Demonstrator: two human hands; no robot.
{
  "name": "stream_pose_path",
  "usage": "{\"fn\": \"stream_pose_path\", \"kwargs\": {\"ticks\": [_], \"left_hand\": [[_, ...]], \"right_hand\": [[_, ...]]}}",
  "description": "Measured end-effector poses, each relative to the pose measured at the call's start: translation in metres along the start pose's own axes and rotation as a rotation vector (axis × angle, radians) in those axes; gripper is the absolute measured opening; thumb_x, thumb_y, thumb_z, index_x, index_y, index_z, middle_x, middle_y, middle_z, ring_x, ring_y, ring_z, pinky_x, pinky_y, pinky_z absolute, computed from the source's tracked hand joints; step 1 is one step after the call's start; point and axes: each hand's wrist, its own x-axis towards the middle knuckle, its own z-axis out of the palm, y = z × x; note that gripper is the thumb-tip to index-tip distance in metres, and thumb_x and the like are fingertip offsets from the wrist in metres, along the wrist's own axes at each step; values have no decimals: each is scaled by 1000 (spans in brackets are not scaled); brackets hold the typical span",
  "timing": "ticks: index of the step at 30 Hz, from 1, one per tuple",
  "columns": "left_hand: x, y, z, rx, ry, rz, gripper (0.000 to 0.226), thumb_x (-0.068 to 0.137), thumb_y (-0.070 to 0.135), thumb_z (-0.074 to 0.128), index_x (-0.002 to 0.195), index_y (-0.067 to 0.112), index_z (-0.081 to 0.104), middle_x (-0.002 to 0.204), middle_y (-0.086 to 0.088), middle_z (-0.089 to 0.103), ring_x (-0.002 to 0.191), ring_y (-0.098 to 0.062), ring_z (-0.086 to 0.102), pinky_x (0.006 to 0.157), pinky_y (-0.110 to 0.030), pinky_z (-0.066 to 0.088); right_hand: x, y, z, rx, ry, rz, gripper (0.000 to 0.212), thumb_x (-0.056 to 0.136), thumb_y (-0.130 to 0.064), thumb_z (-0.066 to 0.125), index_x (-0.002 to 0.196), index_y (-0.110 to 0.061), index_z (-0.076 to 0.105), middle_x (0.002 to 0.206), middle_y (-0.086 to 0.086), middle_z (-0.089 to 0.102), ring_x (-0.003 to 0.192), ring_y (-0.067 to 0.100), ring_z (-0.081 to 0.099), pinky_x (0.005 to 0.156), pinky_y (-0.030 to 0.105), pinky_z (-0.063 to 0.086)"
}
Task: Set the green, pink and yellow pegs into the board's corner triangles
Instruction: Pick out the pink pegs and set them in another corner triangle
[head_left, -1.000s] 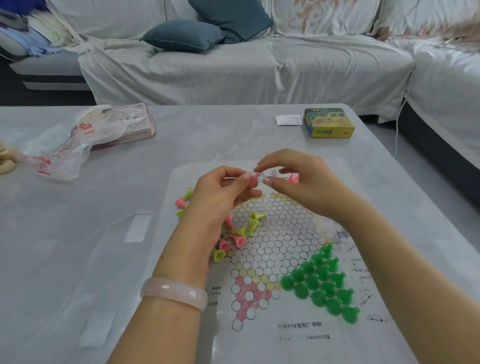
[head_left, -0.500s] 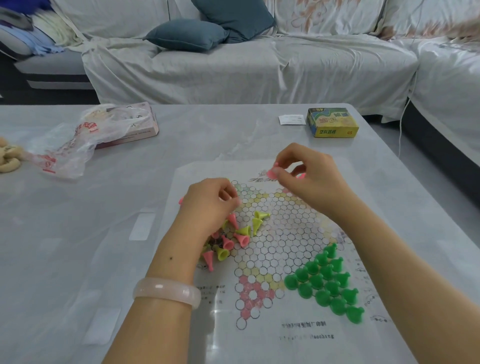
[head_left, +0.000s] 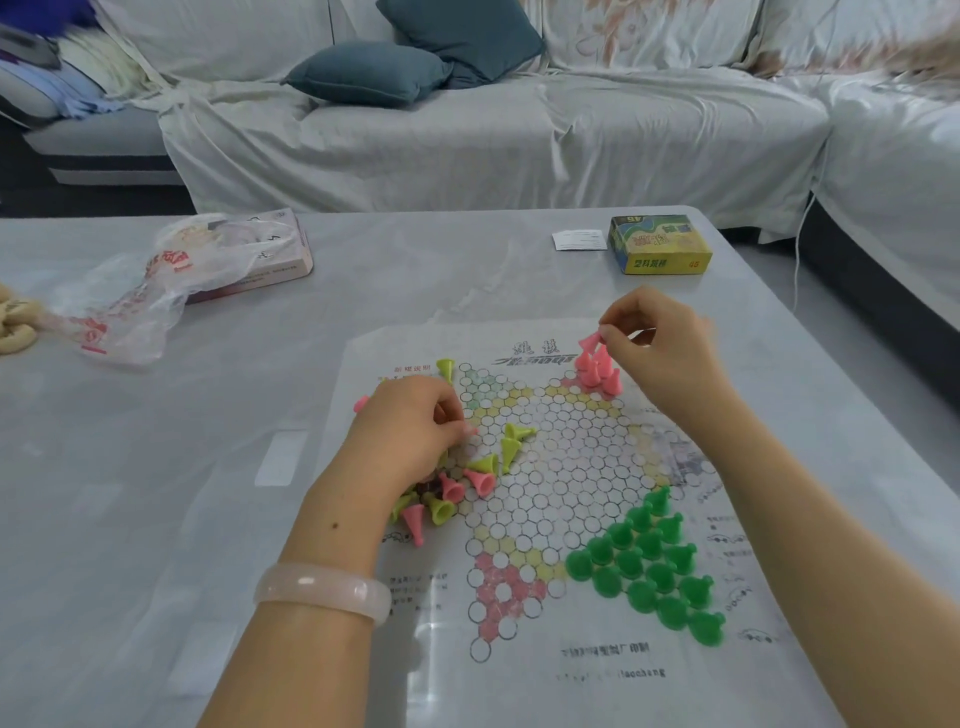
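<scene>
Yellow box reads "45"; R hand pinches pink peg, L hand grip unclear.

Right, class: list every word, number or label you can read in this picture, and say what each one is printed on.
"45": front of the yellow box, lower right corner.
"46", upside down: top of the same box; its other print is too small to read.
Board sheet: large heading, red note and bottom lines are blurred.
Plastic bag: red print, unreadable.
Pink box: print too small.
White slip: print too small.

Glossy plastic green pegs, thin paper board, glossy marble-look table
</scene>
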Motion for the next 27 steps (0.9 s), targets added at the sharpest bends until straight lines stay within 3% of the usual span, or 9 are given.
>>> {"fn": "stream_pose_path", "kwargs": {"ticks": [5, 9, 14, 17, 21, 27], "left_hand": [[2, 0, 0, -23, 78, -4, 11, 84, 32, 62, 80, 22, 60, 83, 8, 58, 79, -12, 53, 71, -24, 38], [1, 1, 0, -63, 102, 21, 14, 85, 32, 61, 91, 20, 65, 85, 7, 59, 78, -9, 49, 71, -24, 36], [1, 1, -1, -67, 69, 27, 11, 85, 33, 60, 88, 23, 65, 84, 8, 60, 84, -13, 52, 88, -36, 44], [1, 2, -1, -67, 50, 25, 7, 85, 34, 60, 82, 28, 62, 82, 12, 59, 85, -14, 54, 92, -43, 43], [2, 2, -1, -71, 43, 41, 7, 85, 34, 59, 82, 28, 61, 81, 14, 58, 87, -14, 54, 91, -40, 43], [1, 2, -1, -95, 49, 58, 12, 86, 32, 59, 90, 22, 64, 85, 9, 59, 83, -10, 52, 76, -26, 41]], "right_hand": [[0, -1, 8, -240, -68, -138, 7, 83, -9, 55, 86, -14, 60, 71, -14, 54, 78, 10, 51, 72, 24, 42], [1, 2, 15, -375, -97, -251, 6, 83, -9, 55, 86, -10, 60, 76, -4, 61, 87, 18, 48, 66, 34, 43], [2, 6, 20, -435, -128, -298, 6, 81, -10, 59, 85, -9, 63, 75, 0, 65, 97, 21, 48, 65, 28, 32], [1, 7, 21, -442, -131, -295, 6, 81, -11, 60, 84, -9, 64, 70, -5, 59, 98, 21, 47, 69, 26, 29], [1, 7, 21, -448, -140, -281, 4, 80, -13, 63, 82, -11, 63, 67, -11, 51, 99, 22, 48, 71, 27, 29], [1, 7, 19, -447, -167, -263, 7, 79, -15, 64, 83, -10, 63, 70, -8, 53, 99, 22, 47, 73, 27, 26]]}}
